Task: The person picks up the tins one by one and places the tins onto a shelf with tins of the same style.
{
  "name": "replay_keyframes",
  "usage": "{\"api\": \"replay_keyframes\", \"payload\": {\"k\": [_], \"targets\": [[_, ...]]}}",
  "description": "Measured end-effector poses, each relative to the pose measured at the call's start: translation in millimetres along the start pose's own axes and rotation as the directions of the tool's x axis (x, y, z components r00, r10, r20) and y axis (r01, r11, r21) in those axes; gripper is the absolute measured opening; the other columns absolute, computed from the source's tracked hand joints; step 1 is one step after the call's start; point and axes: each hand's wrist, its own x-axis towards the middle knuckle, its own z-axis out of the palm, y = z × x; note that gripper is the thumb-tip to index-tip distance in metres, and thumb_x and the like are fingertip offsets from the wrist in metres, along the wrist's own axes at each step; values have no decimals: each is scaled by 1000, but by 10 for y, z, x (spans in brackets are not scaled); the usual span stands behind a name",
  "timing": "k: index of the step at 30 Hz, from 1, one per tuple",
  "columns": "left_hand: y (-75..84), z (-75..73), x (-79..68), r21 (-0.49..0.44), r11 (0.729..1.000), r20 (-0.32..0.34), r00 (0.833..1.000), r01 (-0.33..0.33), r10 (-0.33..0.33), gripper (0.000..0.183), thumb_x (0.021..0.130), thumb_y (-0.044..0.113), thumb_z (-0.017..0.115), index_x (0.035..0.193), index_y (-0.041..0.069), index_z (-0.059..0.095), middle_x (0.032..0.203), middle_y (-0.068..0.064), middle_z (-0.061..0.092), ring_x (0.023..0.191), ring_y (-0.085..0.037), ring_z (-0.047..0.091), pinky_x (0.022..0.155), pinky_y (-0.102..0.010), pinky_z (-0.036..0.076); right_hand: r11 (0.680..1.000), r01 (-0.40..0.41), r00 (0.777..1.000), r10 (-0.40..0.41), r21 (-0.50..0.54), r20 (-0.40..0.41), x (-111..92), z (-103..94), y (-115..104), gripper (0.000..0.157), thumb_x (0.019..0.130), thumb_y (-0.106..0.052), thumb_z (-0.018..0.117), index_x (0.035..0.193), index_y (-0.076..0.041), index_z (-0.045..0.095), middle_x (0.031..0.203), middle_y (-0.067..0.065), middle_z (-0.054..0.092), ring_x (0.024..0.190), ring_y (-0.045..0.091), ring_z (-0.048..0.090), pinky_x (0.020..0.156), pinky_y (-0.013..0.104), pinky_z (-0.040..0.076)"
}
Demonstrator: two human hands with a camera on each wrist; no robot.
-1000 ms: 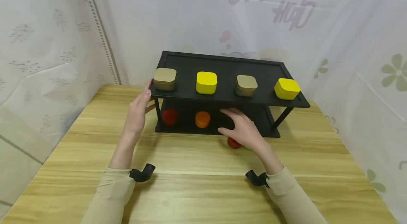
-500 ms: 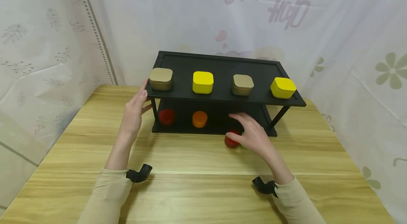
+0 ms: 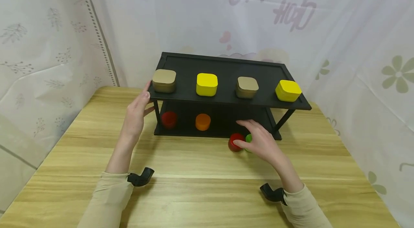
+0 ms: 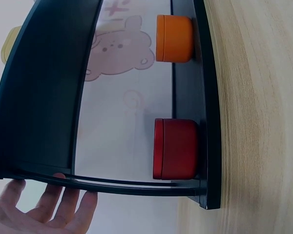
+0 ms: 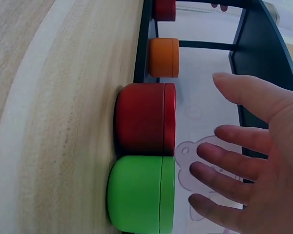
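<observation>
A black two-tier shelf stands on the wooden table. My left hand touches its left end, with the fingertips at the edge of the side. My right hand is spread, holding nothing, just above a round red lidded tin and a green one. These two stand side by side on the table at the shelf's front edge. In the right wrist view the thumb and fingers are apart from the red tin and the green tin. My hand partly hides the green tin in the head view.
On the lower tier stand a red tin and an orange tin. Along the top sit two beige square tins and two yellow ones. A printed curtain hangs behind.
My right hand has come back from the lower tier, toward the front and right, to above the two tins on the table. My left hand stays at the shelf's left end.
</observation>
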Motion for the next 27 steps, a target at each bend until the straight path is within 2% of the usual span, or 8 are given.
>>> {"api": "replay_keyframes", "payload": {"k": [6,14,22,27], "targets": [[5,10,4,3,1000,-10,1000,-4,4,50,111,51,32,159,39,33,170,12,28,146,-28,42,120,-60,39,1000,-15,998,16,-10,56,-4,6,15,66,87,-44,81,143,-17,60,143,10,63,130,33,59,104,60,52],[7,5,-3,16,1000,-13,1000,-10,10,51,110,53,32,160,39,33,169,13,29,155,-19,34,119,-61,39,1000,-10,993,13,-26,117,12,44,51,65,85,-43,83,140,-15,63,139,10,65,125,32,61,103,57,53],[4,1,-6,22,1000,-7,1000,-17,17,52,110,54,32,160,40,32,170,12,28,155,-21,33,119,-62,39,998,19,992,-12,-52,126,24,106,81,62,83,-41,84,136,-14,66,127,7,69,108,24,63,89,46,57],[2,1,-2,16,1000,-9,1000,-15,15,51,110,53,32,159,39,33,169,12,29,155,-20,34,119,-62,39,997,20,992,-11,-70,127,32,130,93,58,82,-37,86,132,-14,67,124,8,70,103,23,63,85,42,57]]}}
